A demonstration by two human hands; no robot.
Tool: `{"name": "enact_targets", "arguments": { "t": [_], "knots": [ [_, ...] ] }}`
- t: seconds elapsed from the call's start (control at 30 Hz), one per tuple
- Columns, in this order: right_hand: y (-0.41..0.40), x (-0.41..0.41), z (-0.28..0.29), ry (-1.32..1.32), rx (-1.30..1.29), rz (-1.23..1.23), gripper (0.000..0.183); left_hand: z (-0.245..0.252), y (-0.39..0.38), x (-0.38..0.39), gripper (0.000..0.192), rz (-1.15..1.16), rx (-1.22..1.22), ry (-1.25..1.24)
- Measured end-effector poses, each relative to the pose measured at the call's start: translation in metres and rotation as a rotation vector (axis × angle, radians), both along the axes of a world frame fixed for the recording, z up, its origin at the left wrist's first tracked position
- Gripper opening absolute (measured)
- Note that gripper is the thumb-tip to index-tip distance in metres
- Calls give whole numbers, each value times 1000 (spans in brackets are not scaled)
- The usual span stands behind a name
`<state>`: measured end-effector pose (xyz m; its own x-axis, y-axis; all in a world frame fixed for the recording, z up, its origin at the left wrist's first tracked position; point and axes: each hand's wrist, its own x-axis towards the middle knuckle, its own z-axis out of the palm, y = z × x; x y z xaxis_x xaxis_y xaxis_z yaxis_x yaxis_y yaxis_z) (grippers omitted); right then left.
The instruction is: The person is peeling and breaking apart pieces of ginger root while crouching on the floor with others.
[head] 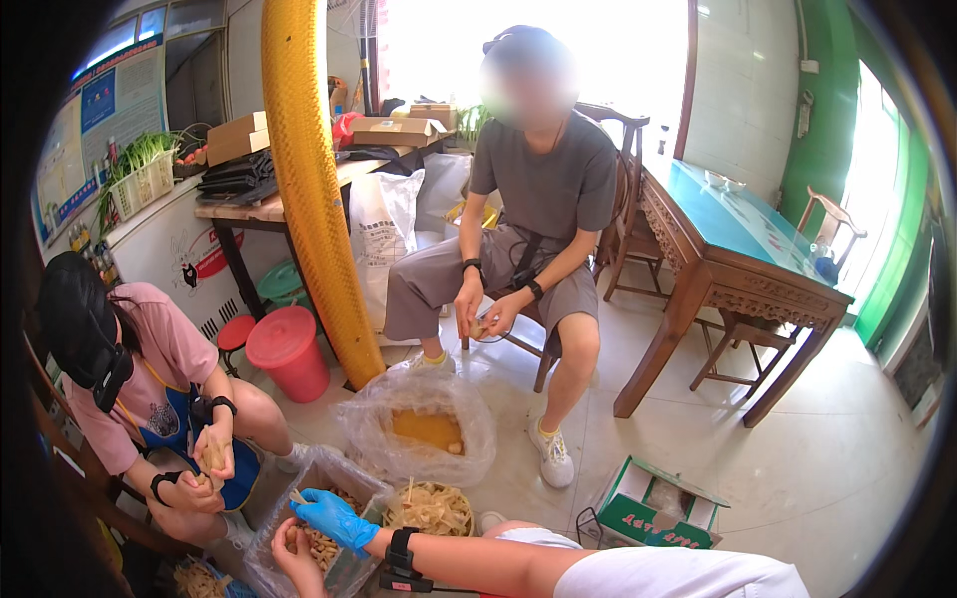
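My right hand (pixel 334 516), in a blue glove, pinches a thin pale strip (pixel 299 497) above a plastic-lined box (pixel 374 489). Just below it is my bare left hand (pixel 297 557), its fingers curled near a small tan piece; whether it grips that piece is unclear. Small tan, knobbly pieces (pixel 325 549) fill part of the box. A round basket (pixel 469 516) of pale, strip-like pieces stands right beside the box. Behind them, a clear plastic bag (pixel 478 448) lies open with yellow-orange material (pixel 426 430) and a few pieces inside.
At left, a seated person (pixel 161 359) handles tan pieces; another (pixel 542 187) sits opposite, also holding something small. A yellow pillar (pixel 310 164), a pink lidded bucket (pixel 288 351), a wooden table (pixel 777 280) and an open green box (pixel 650 512) stand around. More strips (pixel 200 579) lie bottom left.
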<state>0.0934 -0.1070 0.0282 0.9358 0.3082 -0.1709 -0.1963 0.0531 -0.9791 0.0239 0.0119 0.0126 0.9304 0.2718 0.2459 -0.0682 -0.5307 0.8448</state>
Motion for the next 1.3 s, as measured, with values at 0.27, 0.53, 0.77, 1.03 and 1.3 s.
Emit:
{"name": "enact_targets", "arguments": {
  "t": [0.27, 0.53, 0.77, 1.03, 1.3],
  "knots": [
    [1, -6, 5, -49, -26, 43, 35, 0, -1, 5, 17, 147, -449, -63],
    [-7, -13, 18, -41, 138, 170, 35, 1, 2, 1, 23, 102, -367, -25],
    [-8, -10, 15, -134, 9, 249, 39, 2, 2, 7, 14, 190, -544, -8],
    [-9, -5, 19, -124, -52, 296, 32, 5, 2, 1, 14, 140, -452, -40],
    [-16, -6, 2, -142, -146, -7, 32, 28, -20, -5, 17, 56, -515, -101]
  ]
}}
